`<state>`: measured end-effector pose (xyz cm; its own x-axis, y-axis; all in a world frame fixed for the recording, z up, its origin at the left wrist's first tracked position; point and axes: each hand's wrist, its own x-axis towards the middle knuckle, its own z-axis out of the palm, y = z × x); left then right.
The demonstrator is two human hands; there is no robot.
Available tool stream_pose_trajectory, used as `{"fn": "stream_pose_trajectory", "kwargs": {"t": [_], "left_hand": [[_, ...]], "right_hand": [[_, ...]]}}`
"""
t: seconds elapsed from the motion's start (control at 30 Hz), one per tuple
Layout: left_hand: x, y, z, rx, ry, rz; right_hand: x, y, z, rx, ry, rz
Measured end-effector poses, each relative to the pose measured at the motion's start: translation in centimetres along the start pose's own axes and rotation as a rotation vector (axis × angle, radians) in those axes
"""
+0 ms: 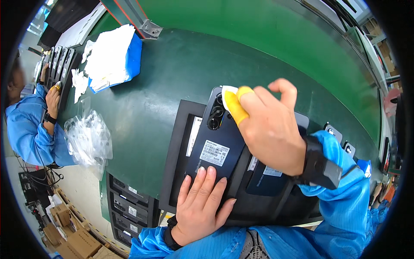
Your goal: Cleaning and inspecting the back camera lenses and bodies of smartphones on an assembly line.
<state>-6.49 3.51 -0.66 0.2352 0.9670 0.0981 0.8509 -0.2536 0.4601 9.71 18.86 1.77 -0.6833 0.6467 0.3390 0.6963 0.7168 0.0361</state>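
Observation:
A dark blue phone (230, 134) lies back side up on a black foam tray (176, 142), its camera lenses at the far end and a white label on its back. My left hand (200, 211) rests flat on the phone's near end, fingers spread. At the camera corner, my right hand (274, 129) pinches a white wipe (227, 91) against the phone. Yellow finger cots cover some of its fingertips, and its index finger is raised. Partly under my right wrist, a second dark phone (258, 183) sits in the tray.
A blue box (134, 58) heaped with white wipes stands far left, near a clear plastic bag (88, 138). Phones (332, 131) lie beyond my right sleeve. Stacked phone trays (129, 209) stand lower left. A co-worker (32, 125) handles another tray at the left.

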Motion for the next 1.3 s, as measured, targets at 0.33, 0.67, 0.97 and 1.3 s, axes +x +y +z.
{"fn": "stream_pose_trajectory", "kwargs": {"t": [0.33,0.67,0.97,1.3], "left_hand": [[0.0,0.0,-0.1,0.002,-0.005,0.001],[-0.1,0.0,-0.1,-0.019,0.0,-0.011],[0.1,0.2,-0.1,0.001,-0.015,-0.003],[-0.1,0.1,0.0,-0.005,-0.007,-0.011]], "right_hand": [[-0.1,2.3,0.6,0.333,0.005,0.058],[1.4,3.8,1.0,0.17,0.103,0.042],[2.2,2.0,1.4,0.17,0.153,-0.125],[1.1,0.2,1.5,0.134,0.168,0.098]]}}
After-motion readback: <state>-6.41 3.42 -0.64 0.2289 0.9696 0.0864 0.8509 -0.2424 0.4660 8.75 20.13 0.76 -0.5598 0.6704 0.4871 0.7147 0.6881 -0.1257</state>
